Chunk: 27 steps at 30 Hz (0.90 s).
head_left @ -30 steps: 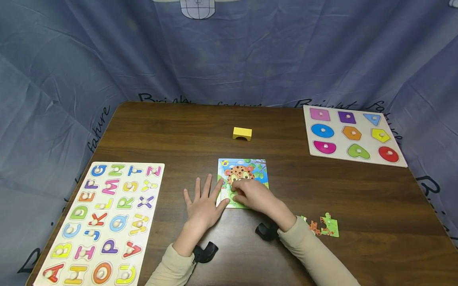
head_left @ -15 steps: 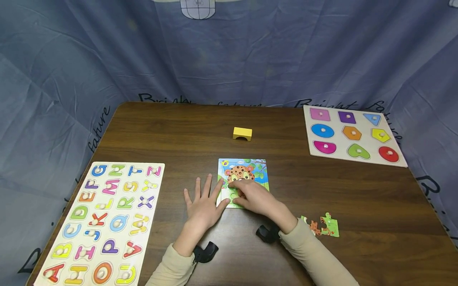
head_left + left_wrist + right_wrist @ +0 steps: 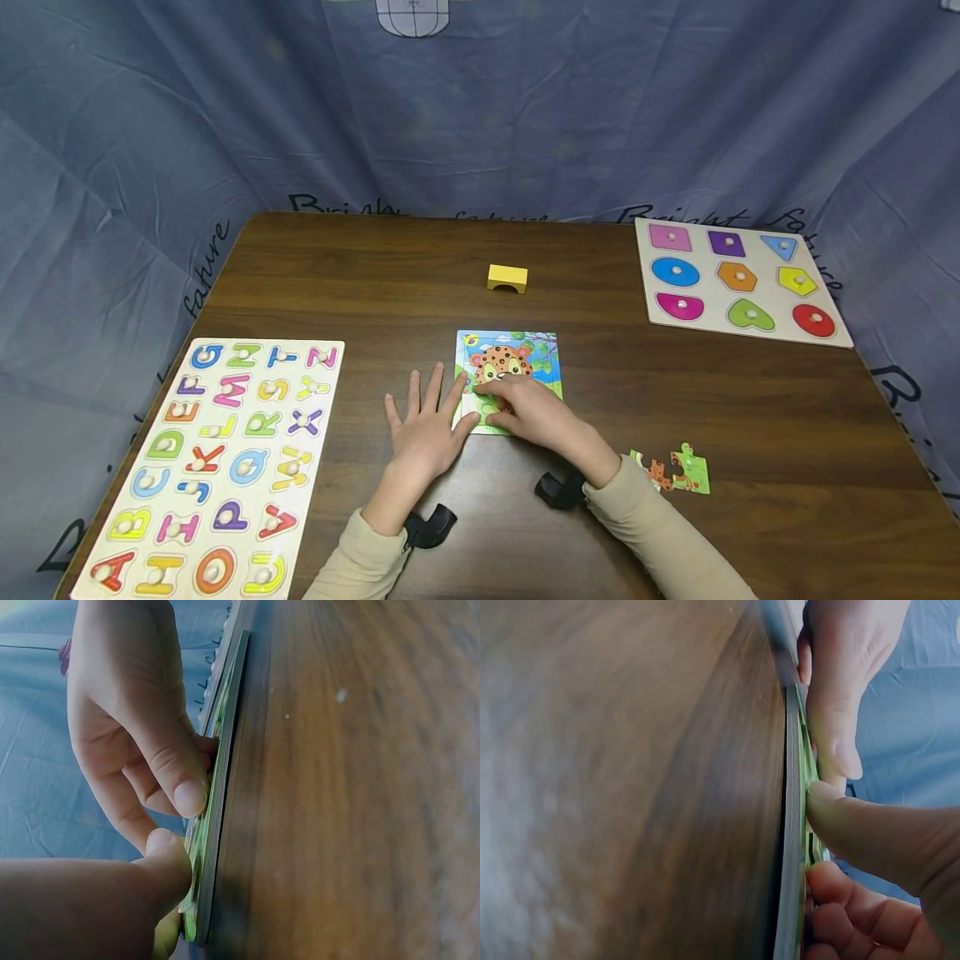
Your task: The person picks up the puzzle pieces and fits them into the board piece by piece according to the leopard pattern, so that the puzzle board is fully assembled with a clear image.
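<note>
I am working over a thin, glossy, square picture puzzle [image 3: 501, 360], printed with an orange spotted leopard on blue, green and white; it is lying flat in the middle of a dark brown wood-grained table [image 3: 420, 308]. My left hand [image 3: 424, 437] is spreading its fingers apart, the forefinger and thumb resting on the puzzle's left side. My right hand [image 3: 536, 414] is bending over the puzzle's near half, thumb and forefinger touching it, slightly apart from each other, the remaining fingers curling in; I cannot tell whether they are pinching a piece.

My right hand is hiding the leopard's lower face. My cream sleeve [image 3: 667, 533] is partly covering the loose green-and-orange puzzle pieces [image 3: 693, 471] lying to the right, and the white board of coloured letters [image 3: 219, 485] at left is running off the near edge of view.

The leopard's ears are pointing far, its chin side near me; the puzzle is showing no clear long axis, its sides running roughly left-right and near-far. Beyond it a yellow arched block [image 3: 507, 277] is standing.
</note>
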Available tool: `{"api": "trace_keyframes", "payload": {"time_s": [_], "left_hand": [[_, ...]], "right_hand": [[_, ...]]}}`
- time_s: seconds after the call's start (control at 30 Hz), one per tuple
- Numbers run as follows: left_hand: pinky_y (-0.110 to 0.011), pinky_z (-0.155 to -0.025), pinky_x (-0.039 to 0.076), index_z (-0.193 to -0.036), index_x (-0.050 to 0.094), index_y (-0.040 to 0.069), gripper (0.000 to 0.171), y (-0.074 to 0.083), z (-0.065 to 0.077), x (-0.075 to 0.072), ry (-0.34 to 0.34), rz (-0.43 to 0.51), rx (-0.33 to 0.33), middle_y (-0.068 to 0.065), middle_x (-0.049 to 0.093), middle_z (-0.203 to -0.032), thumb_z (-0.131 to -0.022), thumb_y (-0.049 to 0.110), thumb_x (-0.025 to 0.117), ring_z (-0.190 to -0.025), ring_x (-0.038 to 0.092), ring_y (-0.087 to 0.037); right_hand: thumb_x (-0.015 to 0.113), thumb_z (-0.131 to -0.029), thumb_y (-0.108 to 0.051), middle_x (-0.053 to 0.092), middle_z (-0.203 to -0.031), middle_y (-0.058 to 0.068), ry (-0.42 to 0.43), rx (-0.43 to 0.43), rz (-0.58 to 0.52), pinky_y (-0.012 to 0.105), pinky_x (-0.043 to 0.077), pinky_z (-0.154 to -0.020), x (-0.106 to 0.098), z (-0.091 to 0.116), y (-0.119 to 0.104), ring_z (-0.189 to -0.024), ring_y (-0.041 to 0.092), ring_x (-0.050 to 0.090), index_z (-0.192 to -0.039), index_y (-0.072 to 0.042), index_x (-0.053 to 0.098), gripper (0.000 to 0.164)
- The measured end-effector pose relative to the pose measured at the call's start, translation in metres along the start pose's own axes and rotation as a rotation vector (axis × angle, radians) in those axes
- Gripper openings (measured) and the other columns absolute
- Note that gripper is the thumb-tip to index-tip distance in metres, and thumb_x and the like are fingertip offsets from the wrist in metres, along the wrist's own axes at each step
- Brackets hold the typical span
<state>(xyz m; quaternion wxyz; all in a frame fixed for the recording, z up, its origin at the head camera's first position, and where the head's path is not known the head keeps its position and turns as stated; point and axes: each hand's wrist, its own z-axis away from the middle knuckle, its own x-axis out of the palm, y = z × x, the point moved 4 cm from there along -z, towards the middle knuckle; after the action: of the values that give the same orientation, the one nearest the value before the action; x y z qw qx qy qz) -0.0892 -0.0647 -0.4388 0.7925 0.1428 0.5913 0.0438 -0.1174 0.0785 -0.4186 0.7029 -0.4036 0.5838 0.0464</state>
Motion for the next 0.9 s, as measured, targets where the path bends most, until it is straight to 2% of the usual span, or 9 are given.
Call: {"api": "trace_keyframes", "payload": {"time_s": [0.2,0.47,0.67,0.9], "left_hand": [[-0.064,-0.097,-0.003,-0.145,0.019,0.032,0.061,0.000,0.000,0.000,0.004,-0.002,0.005,-0.004,0.006,-0.151,-0.091,0.057,0.031,-0.135,-0.004,-0.034],[-0.064,-0.097,-0.003,-0.145,0.021,0.031,0.061,-0.001,0.000,0.000,0.007,0.011,0.010,-0.005,0.008,-0.151,-0.091,0.056,0.034,-0.135,-0.003,-0.034],[-0.064,-0.098,-0.002,-0.144,0.021,0.031,0.061,-0.001,0.001,0.000,0.005,0.019,0.008,-0.004,0.008,-0.151,-0.090,0.056,0.035,-0.135,-0.002,-0.034],[-0.064,-0.098,-0.002,-0.144,0.021,0.031,0.063,-0.001,0.001,-0.001,0.007,0.018,0.015,-0.003,0.007,-0.151,-0.089,0.058,0.035,-0.135,-0.002,-0.034]], "right_hand": [[0.074,-0.075,-0.018,0.044,-0.064,-0.006,-0.023,0.027,-0.032,0.023,0.035,-0.053,0.000,-0.002,0.001,-0.060,0.008,0.040,-0.113,-0.007,0.062,0.040],[0.075,-0.074,-0.018,0.047,-0.066,-0.003,-0.073,0.048,-0.119,0.023,0.035,-0.053,-0.001,-0.002,0.004,-0.058,0.008,0.040,-0.124,-0.003,0.053,0.057],[0.073,-0.077,-0.021,0.042,-0.058,-0.006,-0.116,0.034,-0.135,0.022,0.032,-0.049,0.000,-0.003,0.008,-0.051,0.005,0.036,-0.125,-0.005,0.053,0.055],[0.070,-0.080,-0.018,0.041,-0.053,-0.007,-0.169,0.076,-0.231,0.020,0.030,-0.045,-0.002,-0.002,0.015,-0.045,0.004,0.034,-0.127,-0.009,0.053,0.051]]}}
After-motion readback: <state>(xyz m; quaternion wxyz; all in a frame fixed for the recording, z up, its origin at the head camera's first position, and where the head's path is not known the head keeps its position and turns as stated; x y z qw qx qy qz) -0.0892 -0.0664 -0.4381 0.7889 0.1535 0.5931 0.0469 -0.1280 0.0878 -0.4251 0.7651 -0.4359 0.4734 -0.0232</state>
